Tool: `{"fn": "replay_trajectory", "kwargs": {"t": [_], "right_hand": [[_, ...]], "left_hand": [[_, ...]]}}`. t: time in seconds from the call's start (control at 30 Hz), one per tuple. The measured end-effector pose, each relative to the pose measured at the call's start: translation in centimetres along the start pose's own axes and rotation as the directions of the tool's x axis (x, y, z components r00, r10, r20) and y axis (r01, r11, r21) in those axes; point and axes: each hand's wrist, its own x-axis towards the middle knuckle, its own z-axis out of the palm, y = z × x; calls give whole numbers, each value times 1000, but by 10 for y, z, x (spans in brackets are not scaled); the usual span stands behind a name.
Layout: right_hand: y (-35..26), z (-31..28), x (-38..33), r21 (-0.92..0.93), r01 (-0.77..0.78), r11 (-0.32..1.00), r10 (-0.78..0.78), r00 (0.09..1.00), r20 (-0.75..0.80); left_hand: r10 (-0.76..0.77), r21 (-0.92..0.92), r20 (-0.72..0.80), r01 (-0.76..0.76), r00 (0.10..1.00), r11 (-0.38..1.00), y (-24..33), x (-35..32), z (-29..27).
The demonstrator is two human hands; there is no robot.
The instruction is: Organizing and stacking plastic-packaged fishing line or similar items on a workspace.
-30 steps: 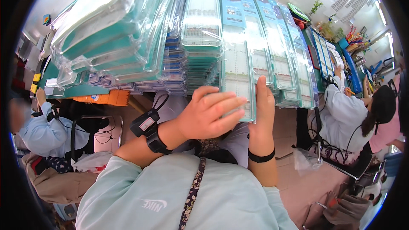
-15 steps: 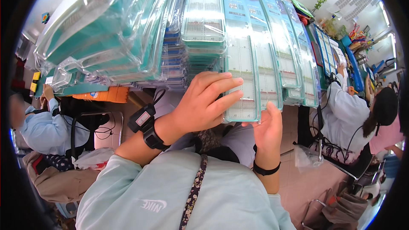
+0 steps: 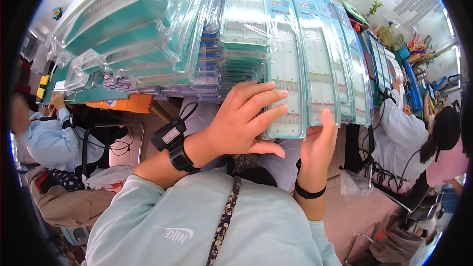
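Long, flat clear-plastic packs with teal edges and blue headers lie in overlapping rows in front of me. My left hand (image 3: 249, 118) is spread, its fingertips resting on the left side of the nearest pack (image 3: 287, 83) and its thumb stretched out below that pack's end. My right hand (image 3: 318, 143) is at the lower end of the neighbouring pack (image 3: 320, 76), thumb raised beside its corner; its other fingers are partly hidden. Left of them rises a stack of similar clear packs (image 3: 245, 24).
Large plastic-wrapped teal bundles (image 3: 123, 39) pile up at the left, above an orange sheet (image 3: 120, 103). One person (image 3: 54, 138) sits at the left, another (image 3: 399, 133) at the right. A plastic bag (image 3: 352, 182) hangs by the right-hand chair. A small plant (image 3: 375, 7) stands far right.
My left thumb has come out from beneath the nearest pack and spread away. My right fingertips have left that pack's lower edge, and the hand has shifted slightly right.
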Motion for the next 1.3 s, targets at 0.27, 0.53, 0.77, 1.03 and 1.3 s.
{"fn": "replay_trajectory", "kwargs": {"t": [0.27, 0.53, 0.77, 1.03, 1.3], "right_hand": [[-19, -4, -4, -153, 193, 969, -179, 979, 102], [-39, -3, -24, -119, 416, 902, -386, 898, 210], [-18, -4, -27, 45, 569, 821, -557, 781, 281], [-6, 22, -54, -67, 473, 879, -469, 881, 65], [-3, 52, -63, -88, 567, 819, -574, 814, -86]], "left_hand": [[-32, 30, -8, 32, 999, 999, 0, 10, -2], [-155, 61, -31, 157, 987, 986, 9, 24, 4], [50, -118, -157, -69, 986, 991, 26, 29, -27], [-43, -497, -170, -48, 985, 866, 55, 55, -61], [-27, -636, -77, -28, 997, 771, 54, 42, -94]]}}
